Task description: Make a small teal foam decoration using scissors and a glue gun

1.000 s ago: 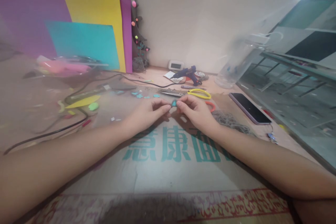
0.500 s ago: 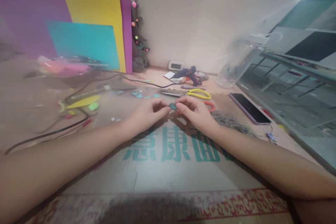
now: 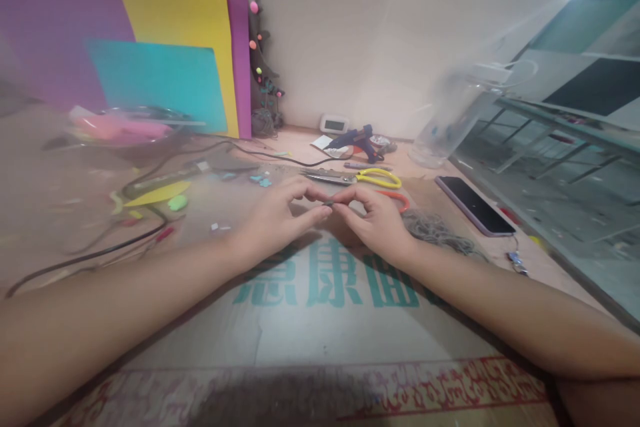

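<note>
Between the fingertips of both hands is a small dark teal piece (image 3: 328, 203), mostly covered by the fingers; its exact kind cannot be made out. My left hand (image 3: 295, 207) pinches it from the left, thumb below and index finger above. From the other side my right hand (image 3: 373, 213) pinches it the same way. Beyond the hands lie yellow-handled scissors (image 3: 377, 178), and orange-handled scissors (image 3: 397, 200) are partly hidden behind my right hand. Several small blue cut-out pieces (image 3: 263, 180) lie past my left hand.
Grey yarn (image 3: 440, 233) lies beside my right wrist, near a phone (image 3: 475, 207). A glue gun (image 3: 355, 140) and white digital clock (image 3: 334, 123) sit at the back. A clear plastic jug (image 3: 443, 120) stands at the right edge. A black cable (image 3: 90, 253) crosses the left side.
The teal piece has turned from its flat face to nearly edge-on, and the fingers cover more of it. My left hand has shifted slightly right, hiding some blue cut-outs.
</note>
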Available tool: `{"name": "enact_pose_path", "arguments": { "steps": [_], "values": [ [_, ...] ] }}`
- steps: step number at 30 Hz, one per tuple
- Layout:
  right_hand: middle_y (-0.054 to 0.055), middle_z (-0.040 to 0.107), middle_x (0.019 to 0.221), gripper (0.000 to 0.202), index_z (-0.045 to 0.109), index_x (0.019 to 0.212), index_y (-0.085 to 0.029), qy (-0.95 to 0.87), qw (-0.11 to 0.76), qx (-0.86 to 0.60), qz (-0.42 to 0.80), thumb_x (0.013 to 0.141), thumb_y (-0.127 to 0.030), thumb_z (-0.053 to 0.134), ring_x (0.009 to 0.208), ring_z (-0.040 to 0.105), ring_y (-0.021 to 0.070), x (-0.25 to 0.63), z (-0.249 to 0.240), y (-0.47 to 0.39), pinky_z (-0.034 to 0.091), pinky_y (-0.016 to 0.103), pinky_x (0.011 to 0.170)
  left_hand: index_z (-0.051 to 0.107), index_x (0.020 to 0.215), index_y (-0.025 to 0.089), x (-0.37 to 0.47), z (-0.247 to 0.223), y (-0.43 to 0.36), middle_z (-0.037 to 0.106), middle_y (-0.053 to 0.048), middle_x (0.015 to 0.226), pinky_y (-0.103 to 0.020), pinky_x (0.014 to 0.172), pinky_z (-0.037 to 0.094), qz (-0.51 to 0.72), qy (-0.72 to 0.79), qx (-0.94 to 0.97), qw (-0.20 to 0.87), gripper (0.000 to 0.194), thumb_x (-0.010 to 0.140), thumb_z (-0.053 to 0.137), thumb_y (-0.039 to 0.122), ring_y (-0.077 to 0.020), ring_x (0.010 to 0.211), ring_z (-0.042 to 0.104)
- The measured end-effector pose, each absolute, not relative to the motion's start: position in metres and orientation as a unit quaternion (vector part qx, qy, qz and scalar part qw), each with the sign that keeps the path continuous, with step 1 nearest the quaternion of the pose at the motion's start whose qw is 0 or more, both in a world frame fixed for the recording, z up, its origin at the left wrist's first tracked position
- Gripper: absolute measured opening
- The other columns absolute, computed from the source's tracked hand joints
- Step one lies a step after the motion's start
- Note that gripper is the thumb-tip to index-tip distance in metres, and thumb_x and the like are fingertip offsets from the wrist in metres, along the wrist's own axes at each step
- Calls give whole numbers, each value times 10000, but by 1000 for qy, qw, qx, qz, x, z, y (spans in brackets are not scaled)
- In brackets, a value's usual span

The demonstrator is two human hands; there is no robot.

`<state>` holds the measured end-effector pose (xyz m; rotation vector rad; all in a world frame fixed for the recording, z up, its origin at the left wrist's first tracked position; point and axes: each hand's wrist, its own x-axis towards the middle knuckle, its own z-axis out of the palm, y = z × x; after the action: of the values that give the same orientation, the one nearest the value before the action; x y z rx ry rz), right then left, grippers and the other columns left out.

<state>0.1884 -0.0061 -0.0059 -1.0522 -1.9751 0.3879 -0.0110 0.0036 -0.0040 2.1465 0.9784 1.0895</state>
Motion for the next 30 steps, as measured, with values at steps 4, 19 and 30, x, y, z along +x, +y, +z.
{"name": "enact_pose_path", "arguments": {
  "steps": [4,19,30],
  "values": [
    [18,729,810,62,663,827,-212,-792,420,-415,158,865,-237,620,771,669,177,188,-6,-7,519,312,725,669,913,187,-11,-4,3,688,-38,969,-309,884,454,401,354,802,264,178,887,604,350,-191,954,617],
    [13,694,785,93,623,827,-207,-789,386,-434,202,874,-274,580,733,630,160,186,-3,-7,488,281,672,685,902,189,-12,-4,5,711,-19,926,-287,851,463,388,364,800,279,248,936,515,367,-185,901,632],
    [8,684,743,144,641,824,-187,-744,425,-452,247,900,-290,575,681,617,141,189,-3,-5,473,271,661,680,970,192,-7,-12,6,729,-29,944,-280,784,503,362,382,766,369,188,872,557,294,-181,870,663]
  ]
}}
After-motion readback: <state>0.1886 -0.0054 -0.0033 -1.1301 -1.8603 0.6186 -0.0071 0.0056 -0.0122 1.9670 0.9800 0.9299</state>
